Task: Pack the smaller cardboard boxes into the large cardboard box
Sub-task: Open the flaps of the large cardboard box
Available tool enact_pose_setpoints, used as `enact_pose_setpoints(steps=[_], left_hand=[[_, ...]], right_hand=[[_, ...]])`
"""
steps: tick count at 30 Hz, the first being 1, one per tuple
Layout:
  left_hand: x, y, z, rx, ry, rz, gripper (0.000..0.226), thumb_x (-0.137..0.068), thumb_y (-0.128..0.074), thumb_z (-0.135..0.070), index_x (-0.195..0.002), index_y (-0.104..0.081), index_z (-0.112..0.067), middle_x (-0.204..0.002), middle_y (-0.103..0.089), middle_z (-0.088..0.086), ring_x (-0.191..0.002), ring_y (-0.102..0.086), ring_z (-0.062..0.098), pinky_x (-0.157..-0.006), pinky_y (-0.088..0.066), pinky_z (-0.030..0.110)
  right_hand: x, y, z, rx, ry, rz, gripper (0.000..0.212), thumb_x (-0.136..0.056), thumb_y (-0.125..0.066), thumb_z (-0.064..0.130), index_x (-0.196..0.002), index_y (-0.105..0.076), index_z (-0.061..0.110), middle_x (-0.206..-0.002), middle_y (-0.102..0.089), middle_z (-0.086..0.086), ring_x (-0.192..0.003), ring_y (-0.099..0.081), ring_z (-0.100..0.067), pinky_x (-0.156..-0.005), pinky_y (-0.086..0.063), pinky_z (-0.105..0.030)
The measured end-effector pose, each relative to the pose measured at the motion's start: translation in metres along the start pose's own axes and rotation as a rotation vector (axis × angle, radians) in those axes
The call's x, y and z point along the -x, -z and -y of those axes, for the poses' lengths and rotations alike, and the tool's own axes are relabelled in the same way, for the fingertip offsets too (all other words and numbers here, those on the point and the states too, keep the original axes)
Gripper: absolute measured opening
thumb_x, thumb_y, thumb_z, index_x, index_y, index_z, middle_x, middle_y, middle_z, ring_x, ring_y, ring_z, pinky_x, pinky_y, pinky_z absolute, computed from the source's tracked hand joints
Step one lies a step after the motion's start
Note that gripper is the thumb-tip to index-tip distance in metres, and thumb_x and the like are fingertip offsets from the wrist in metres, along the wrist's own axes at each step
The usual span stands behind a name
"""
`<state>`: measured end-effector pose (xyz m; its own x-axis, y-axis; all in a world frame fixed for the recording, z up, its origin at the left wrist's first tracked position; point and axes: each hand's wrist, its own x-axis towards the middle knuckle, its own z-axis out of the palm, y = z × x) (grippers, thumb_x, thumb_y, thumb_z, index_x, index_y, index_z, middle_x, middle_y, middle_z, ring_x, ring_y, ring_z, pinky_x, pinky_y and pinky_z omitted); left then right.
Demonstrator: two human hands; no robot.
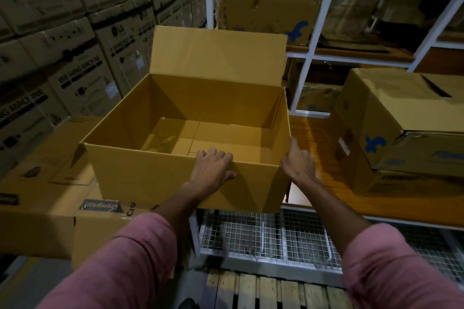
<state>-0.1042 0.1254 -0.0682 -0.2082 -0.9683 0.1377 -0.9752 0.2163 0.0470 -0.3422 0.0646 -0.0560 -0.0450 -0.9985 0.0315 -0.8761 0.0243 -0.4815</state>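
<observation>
A large open cardboard box (140,173) stands in the middle, its far flap upright and its inside bare. My left hand (212,170) grips the top edge of its near wall, fingers hooked over the rim. My right hand (298,162) lies with straight fingers against the box's right near corner. Two smaller cardboard boxes with blue logos sit stacked on the wooden shelf at the right, the upper one (391,108) tilted over the lower one (364,178).
Printed appliance cartons (75,57) form a wall at the left. Flattened and closed cartons (45,183) lie under the big box. A white shelf frame (316,32) holds more boxes behind. Wire mesh baskets (263,236) and a wooden pallet (263,291) are below.
</observation>
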Motion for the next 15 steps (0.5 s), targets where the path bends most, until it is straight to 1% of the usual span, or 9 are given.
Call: enact_pose_setpoints(steps=[2, 4, 6, 7, 9, 10, 11, 13, 15], left_hand=[[0.001, -0.001, 0.0, -0.031, 0.0, 0.022, 0.044, -0.098, -0.046, -0.059, -0.126, -0.048, -0.026, -0.123, -0.059, -0.002, -0.111, -0.046, 0.019, -0.096, -0.032, 0.041], [0.001, -0.002, -0.004, -0.06, 0.035, 0.031, 0.055, -0.099, -0.035, -0.066, -0.133, -0.046, -0.025, -0.129, -0.057, 0.0, -0.118, -0.045, 0.022, -0.1, -0.031, 0.044], [0.0, 0.001, -0.014, -0.05, 0.086, 0.004, 0.068, -0.098, -0.022, -0.071, -0.142, -0.042, -0.023, -0.139, -0.052, 0.004, -0.131, -0.04, 0.026, -0.107, -0.027, 0.049], [-0.002, 0.003, -0.021, -0.032, 0.098, -0.01, 0.071, -0.098, -0.019, -0.071, -0.146, -0.038, -0.023, -0.146, -0.047, 0.005, -0.138, -0.035, 0.028, -0.111, -0.023, 0.052], [-0.008, 0.007, -0.038, -0.006, 0.09, -0.032, 0.072, -0.099, -0.02, -0.069, -0.153, -0.028, -0.022, -0.157, -0.035, 0.007, -0.149, -0.02, 0.03, -0.116, -0.016, 0.055], [-0.012, 0.01, -0.047, 0.001, 0.081, -0.048, 0.072, -0.1, -0.021, -0.068, -0.155, -0.022, -0.022, -0.161, -0.029, 0.007, -0.151, -0.014, 0.031, -0.118, -0.013, 0.057], [-0.017, 0.012, -0.056, 0.013, 0.076, -0.063, 0.073, -0.1, -0.023, -0.066, -0.157, -0.017, -0.022, -0.163, -0.025, 0.007, -0.153, -0.01, 0.031, -0.118, -0.012, 0.058], [-0.028, 0.018, -0.073, 0.038, 0.077, -0.087, 0.072, -0.101, -0.029, -0.063, -0.158, -0.013, -0.022, -0.165, -0.021, 0.008, -0.153, -0.006, 0.032, -0.118, -0.011, 0.059], [-0.039, 0.022, -0.089, 0.061, 0.069, -0.113, 0.072, -0.101, -0.032, -0.061, -0.158, -0.015, -0.021, -0.166, -0.017, 0.009, -0.154, -0.004, 0.033, -0.118, -0.011, 0.06]], right_hand=[[0.003, 0.001, -0.001, -0.001, 0.014, 0.001, 0.057, -0.104, -0.05, 0.018, -0.156, -0.027, 0.018, -0.089, -0.061, -0.005, -0.075, -0.062, -0.022, -0.065, -0.052, -0.038], [0.004, 0.002, -0.004, -0.021, 0.018, 0.0, 0.055, -0.105, -0.048, 0.019, -0.156, -0.026, 0.019, -0.091, -0.061, -0.005, -0.078, -0.062, -0.024, -0.068, -0.051, -0.039], [0.002, 0.003, -0.008, -0.043, 0.007, -0.009, 0.052, -0.107, -0.043, 0.025, -0.156, -0.026, 0.02, -0.091, -0.062, -0.005, -0.079, -0.063, -0.025, -0.07, -0.053, -0.041], [0.001, 0.003, -0.011, -0.06, 0.003, -0.009, 0.051, -0.108, -0.04, 0.031, -0.155, -0.025, 0.019, -0.094, -0.064, -0.006, -0.08, -0.064, -0.026, -0.072, -0.055, -0.044], [0.002, 0.007, -0.015, -0.124, 0.024, 0.019, 0.054, -0.108, -0.036, 0.042, -0.155, -0.023, 0.019, -0.107, -0.067, -0.01, -0.087, -0.067, -0.029, -0.077, -0.058, -0.051], [0.003, 0.01, -0.018, -0.153, 0.047, 0.031, 0.057, -0.107, -0.035, 0.046, -0.156, -0.023, 0.02, -0.117, -0.067, -0.012, -0.094, -0.068, -0.031, -0.081, -0.058, -0.053], [0.005, 0.014, -0.02, -0.165, 0.075, 0.034, 0.06, -0.106, -0.035, 0.05, -0.156, -0.023, 0.019, -0.129, -0.063, -0.014, -0.105, -0.066, -0.033, -0.087, -0.056, -0.055], [0.007, 0.023, -0.024, -0.125, 0.154, 0.026, 0.068, -0.105, -0.033, 0.055, -0.159, -0.021, 0.017, -0.152, -0.047, -0.016, -0.134, -0.049, -0.038, -0.106, -0.044, -0.058], [0.008, 0.034, -0.025, -0.058, 0.203, -0.002, 0.07, -0.106, -0.034, 0.054, -0.161, -0.018, 0.015, -0.163, -0.031, -0.016, -0.15, -0.028, -0.037, -0.119, -0.027, -0.055]])
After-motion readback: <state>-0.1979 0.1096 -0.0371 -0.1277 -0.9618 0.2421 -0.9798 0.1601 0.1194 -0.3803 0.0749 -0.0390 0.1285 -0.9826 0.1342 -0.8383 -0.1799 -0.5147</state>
